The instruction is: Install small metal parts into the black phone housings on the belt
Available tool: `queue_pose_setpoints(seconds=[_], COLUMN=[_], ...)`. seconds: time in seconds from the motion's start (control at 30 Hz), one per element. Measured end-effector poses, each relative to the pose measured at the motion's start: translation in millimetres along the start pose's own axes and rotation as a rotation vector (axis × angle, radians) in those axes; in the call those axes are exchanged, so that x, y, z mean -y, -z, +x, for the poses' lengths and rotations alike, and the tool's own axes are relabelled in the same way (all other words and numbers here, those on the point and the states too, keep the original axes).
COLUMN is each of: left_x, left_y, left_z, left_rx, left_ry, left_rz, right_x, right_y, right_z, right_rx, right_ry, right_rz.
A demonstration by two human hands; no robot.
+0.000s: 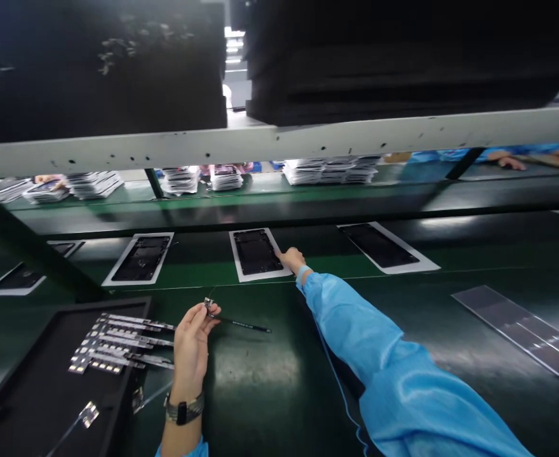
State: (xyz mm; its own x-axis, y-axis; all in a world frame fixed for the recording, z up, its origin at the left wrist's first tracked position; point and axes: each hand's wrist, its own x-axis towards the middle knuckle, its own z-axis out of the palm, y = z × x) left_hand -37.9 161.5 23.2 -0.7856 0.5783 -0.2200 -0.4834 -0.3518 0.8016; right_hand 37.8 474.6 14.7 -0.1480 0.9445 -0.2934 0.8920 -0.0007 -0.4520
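Observation:
My left hand (194, 336), a watch on its wrist, pinches a small circuit board (208, 303) between thumb and fingers. A thin black stick-like piece with pale lettering (244, 325) sticks out to the right from the same fingers. Farther forward, my right hand (293, 259) is closed at the right edge of a black device housing (255, 251) that lies on a white sheet (279, 273). Its fingertips are partly hidden, so the exact grip is hard to see. A blue cord (330, 362) hangs from the right wrist over the green surface.
More black housings on white sheets (139, 257) (382, 246) line the green belt. A black tray (26, 374) at left holds small boards with flat cables (117, 343). Clear plastic strips (522, 324) lie right. A pale shelf beam (279, 143) crosses above; co-workers' hands (508, 160) show beyond.

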Motion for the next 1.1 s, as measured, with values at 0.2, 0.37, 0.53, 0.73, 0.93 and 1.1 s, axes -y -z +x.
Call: queue_pose_setpoints(seconds=[0.2, 0.37, 0.53, 0.73, 0.93, 1.1], left_x=[7, 8, 9, -11, -44, -29], left_y=[4.1, 5.1, 10.5, 16.9, 9.6, -14.8], left_z=[10, 14, 18, 11, -23, -36], left_rx=[-0.159, -0.133, -0.124, -0.037, 0.096, 0.126], left_ry=[-0.056, -0.036, -0.005, 0.021, -0.037, 0.074], left_rz=[-0.044, -0.108, -0.164, -0.318, -0.398, -0.229], right_x=[5, 14, 21, 3, -103, -174], right_y=[-29, -41, -30, -17, -19, -27], right_z=[-1, 1, 7, -23, -139, -230], right_rx=[-0.033, -0.037, 0.022, 0.140, 0.144, 0.252], right_ry=[-0.027, -0.049, -0.005, 0.105, 0.229, 0.249], right_rz=[-0.045, -0.025, 0.123, 0.354, 0.619, 0.821])
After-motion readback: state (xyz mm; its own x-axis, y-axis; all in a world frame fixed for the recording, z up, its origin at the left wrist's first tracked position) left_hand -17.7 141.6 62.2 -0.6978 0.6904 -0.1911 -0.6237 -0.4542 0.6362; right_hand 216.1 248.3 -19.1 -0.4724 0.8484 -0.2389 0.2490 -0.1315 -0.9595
